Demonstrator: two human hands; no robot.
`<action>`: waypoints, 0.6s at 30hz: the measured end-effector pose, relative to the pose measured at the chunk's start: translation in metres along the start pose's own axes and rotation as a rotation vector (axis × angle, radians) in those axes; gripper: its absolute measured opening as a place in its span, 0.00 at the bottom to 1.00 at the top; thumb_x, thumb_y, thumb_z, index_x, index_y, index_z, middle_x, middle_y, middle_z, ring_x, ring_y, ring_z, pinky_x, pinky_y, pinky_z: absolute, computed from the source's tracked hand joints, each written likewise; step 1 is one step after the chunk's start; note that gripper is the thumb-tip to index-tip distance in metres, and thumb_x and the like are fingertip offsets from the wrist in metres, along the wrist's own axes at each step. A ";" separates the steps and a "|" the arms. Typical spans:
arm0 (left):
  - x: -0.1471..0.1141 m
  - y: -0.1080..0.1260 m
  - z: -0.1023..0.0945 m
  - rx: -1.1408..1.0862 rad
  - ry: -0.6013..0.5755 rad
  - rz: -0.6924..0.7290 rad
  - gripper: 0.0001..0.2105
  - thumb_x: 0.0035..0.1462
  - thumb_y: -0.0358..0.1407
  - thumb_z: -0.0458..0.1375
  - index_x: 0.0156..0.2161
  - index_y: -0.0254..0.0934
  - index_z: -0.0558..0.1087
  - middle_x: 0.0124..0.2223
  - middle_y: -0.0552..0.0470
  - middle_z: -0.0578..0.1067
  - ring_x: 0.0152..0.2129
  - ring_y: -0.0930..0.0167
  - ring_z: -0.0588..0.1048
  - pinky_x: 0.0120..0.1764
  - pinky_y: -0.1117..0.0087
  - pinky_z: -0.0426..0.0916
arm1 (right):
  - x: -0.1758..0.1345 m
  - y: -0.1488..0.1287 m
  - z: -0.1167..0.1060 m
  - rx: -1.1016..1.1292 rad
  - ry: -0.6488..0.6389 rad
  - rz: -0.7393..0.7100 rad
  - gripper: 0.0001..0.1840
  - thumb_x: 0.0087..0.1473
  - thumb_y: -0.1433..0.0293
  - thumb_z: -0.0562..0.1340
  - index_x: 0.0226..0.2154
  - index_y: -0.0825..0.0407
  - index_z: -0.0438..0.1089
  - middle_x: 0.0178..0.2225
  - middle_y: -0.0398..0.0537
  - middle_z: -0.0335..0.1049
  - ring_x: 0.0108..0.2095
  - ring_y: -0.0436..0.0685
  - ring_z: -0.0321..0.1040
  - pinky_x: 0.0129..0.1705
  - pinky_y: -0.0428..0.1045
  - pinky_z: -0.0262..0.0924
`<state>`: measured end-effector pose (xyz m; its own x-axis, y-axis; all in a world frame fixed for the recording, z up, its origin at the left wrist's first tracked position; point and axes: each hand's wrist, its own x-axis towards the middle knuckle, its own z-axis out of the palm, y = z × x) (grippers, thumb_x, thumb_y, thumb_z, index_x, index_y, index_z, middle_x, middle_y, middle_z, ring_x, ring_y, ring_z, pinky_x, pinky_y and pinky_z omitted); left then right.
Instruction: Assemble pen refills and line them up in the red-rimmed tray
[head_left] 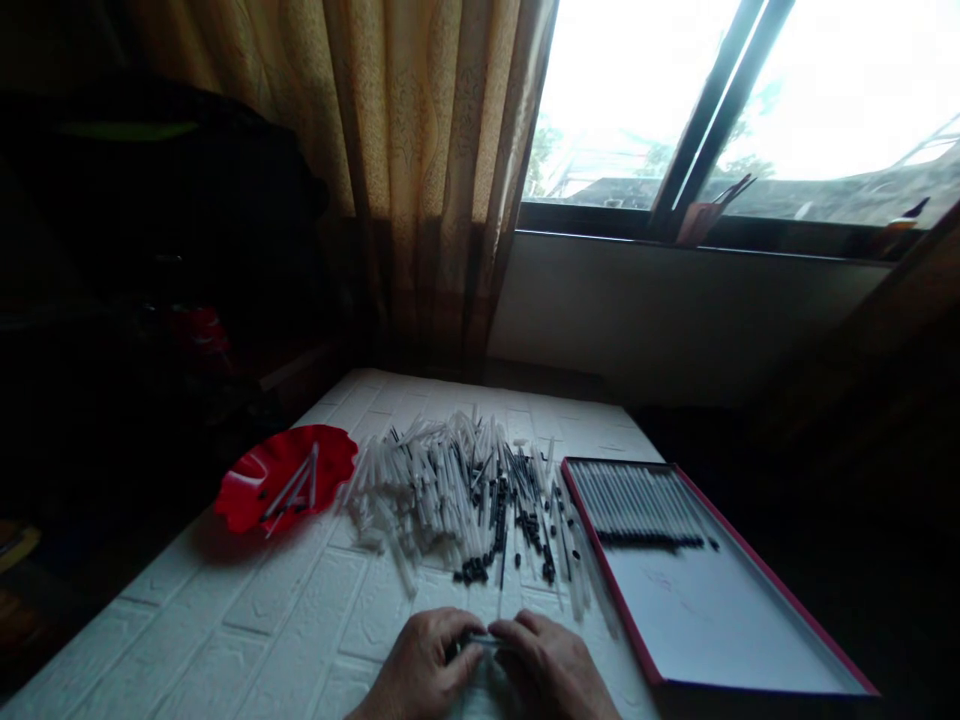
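Note:
My left hand (435, 660) and my right hand (551, 660) meet at the near edge of the table, fingertips pinched close together. Between them they grip a thin, pale pen barrel (486, 638), mostly hidden by the fingers. Just beyond lies a big pile of clear pen barrels (420, 480). Mixed in at its right side are dark, thin pen refills (525, 475) and small black caps (472, 572). Right of my hands sits a shallow red-rimmed box (712, 630), in which clear pens (637, 500) with black ends lie side by side in a row.
A red wavy-edged dish (244, 505) with a few pen pieces (296, 488) stands at the table's left. The white brick-patterned table (277, 600) runs toward a curtain (420, 150) and a window (615, 100). Dark, hard-to-read objects fill the left side.

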<state>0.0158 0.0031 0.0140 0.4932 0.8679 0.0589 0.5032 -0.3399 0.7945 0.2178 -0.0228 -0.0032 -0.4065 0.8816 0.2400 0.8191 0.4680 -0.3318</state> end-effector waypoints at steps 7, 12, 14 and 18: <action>-0.001 -0.014 -0.036 0.075 0.084 -0.137 0.19 0.53 0.30 0.57 0.51 0.41 0.72 0.36 0.55 0.80 0.27 0.72 0.77 0.33 0.76 0.70 | 0.000 0.007 0.013 0.111 0.178 0.021 0.11 0.58 0.72 0.52 0.38 0.49 0.70 0.29 0.47 0.75 0.27 0.55 0.74 0.29 0.44 0.64; -0.002 -0.051 -0.085 0.585 0.404 -0.115 0.12 0.58 0.32 0.53 0.44 0.43 0.76 0.41 0.52 0.79 0.35 0.69 0.78 0.40 0.72 0.71 | -0.001 0.009 0.015 0.169 0.258 0.045 0.12 0.61 0.71 0.51 0.39 0.51 0.69 0.31 0.49 0.75 0.30 0.56 0.75 0.33 0.46 0.67; -0.001 -0.065 -0.098 0.653 0.444 -0.128 0.13 0.57 0.31 0.53 0.44 0.41 0.76 0.42 0.48 0.78 0.39 0.64 0.77 0.44 0.65 0.70 | 0.000 0.009 0.016 0.176 0.261 0.041 0.12 0.61 0.70 0.51 0.38 0.51 0.70 0.29 0.49 0.75 0.29 0.55 0.74 0.31 0.46 0.67; 0.003 -0.078 -0.107 0.736 0.445 -0.124 0.13 0.55 0.29 0.55 0.44 0.42 0.77 0.39 0.48 0.77 0.36 0.62 0.76 0.41 0.63 0.70 | 0.000 0.009 0.017 0.192 0.294 0.029 0.12 0.61 0.70 0.52 0.38 0.50 0.70 0.29 0.49 0.75 0.28 0.56 0.74 0.30 0.45 0.67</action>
<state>-0.0976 0.0711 0.0173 0.1583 0.9229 0.3509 0.9420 -0.2477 0.2266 0.2181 -0.0178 -0.0213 -0.2272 0.8526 0.4706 0.7265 0.4703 -0.5011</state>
